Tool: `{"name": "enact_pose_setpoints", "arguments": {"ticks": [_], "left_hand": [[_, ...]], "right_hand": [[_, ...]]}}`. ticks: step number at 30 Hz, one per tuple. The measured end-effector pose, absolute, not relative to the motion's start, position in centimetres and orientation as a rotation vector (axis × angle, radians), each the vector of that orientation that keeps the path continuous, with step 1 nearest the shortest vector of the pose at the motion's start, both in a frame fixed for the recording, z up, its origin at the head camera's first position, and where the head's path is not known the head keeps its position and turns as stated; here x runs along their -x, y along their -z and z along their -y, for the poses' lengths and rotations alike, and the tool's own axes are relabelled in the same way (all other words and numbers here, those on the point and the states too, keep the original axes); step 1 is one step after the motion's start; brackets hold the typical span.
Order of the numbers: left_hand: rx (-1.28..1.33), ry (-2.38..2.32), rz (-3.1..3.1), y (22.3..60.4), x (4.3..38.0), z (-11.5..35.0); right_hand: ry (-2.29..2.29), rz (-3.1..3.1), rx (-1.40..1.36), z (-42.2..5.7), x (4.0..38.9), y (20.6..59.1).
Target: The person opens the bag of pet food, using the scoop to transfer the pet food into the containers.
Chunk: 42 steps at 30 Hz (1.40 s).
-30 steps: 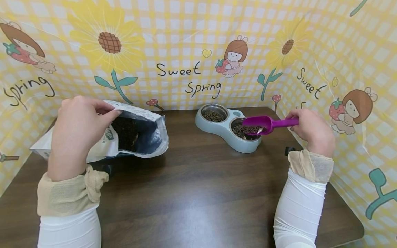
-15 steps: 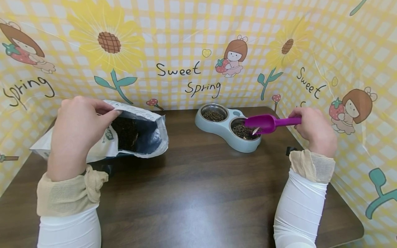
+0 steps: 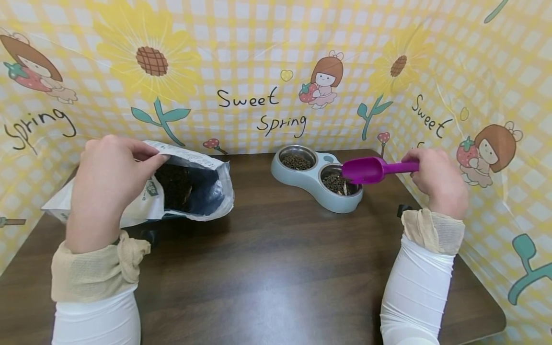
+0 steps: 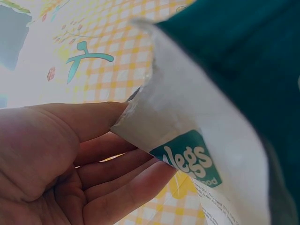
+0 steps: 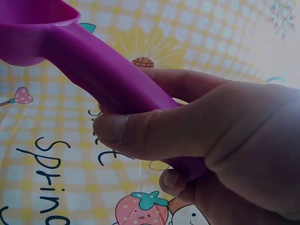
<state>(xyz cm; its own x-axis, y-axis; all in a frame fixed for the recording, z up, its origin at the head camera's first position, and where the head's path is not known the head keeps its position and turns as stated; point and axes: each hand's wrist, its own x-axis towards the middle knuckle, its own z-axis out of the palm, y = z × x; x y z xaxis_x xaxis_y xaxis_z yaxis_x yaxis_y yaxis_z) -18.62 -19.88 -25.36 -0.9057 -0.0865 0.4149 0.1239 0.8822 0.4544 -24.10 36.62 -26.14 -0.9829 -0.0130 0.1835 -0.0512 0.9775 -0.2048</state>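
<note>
A purple scoop [image 3: 364, 171] hangs tilted over the right cup of a blue double pet bowl [image 3: 308, 184]. Its handle is gripped by my right hand [image 3: 437, 182]; the right wrist view shows thumb and fingers wrapped round the handle [image 5: 108, 70]. Brown kibble [image 3: 334, 184] with a few pale bits lies in that cup, and more kibble [image 3: 296, 162] fills the bottom of the left cup. On the left, my left hand [image 3: 114, 187] pinches the torn upper edge of a white and teal food bag [image 3: 202, 162]. Dark food [image 3: 174, 187] shows inside its silvery mouth.
Everything stands on a dark wooden table [image 3: 258, 278]. A yellow checked cloth [image 3: 241, 52] with printed flowers walls the back and both sides. The bowl sits near the table's back edge.
The scoop has shifted slightly right and turned further over, so its underside shows more. A pale piece has dropped from its lip into the right cup. The left hand and bag stay put.
</note>
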Motion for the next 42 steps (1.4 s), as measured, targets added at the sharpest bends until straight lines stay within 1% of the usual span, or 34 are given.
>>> {"name": "enact_pose_setpoints", "arguments": {"ticks": [6, 17, 29, 42], "left_hand": [[0.025, 0.675, 2.620, 25.4, 18.6, 20.0], [0.034, 0.670, 2.609, 25.3, 18.6, 19.9], [0.028, 0.679, 2.625, 25.1, 18.7, 19.8], [0.013, 0.680, 2.635, 25.3, 18.6, 19.9]], "right_hand": [[-0.263, 2.920, -0.083, -36.5, 24.5, 26.2], [-0.097, 2.791, -0.278, -35.8, 25.9, 26.7], [-0.197, 2.775, -0.199, -35.9, 25.5, 26.9], [-0.241, 2.766, -0.218, -36.2, 25.5, 27.0]]}}
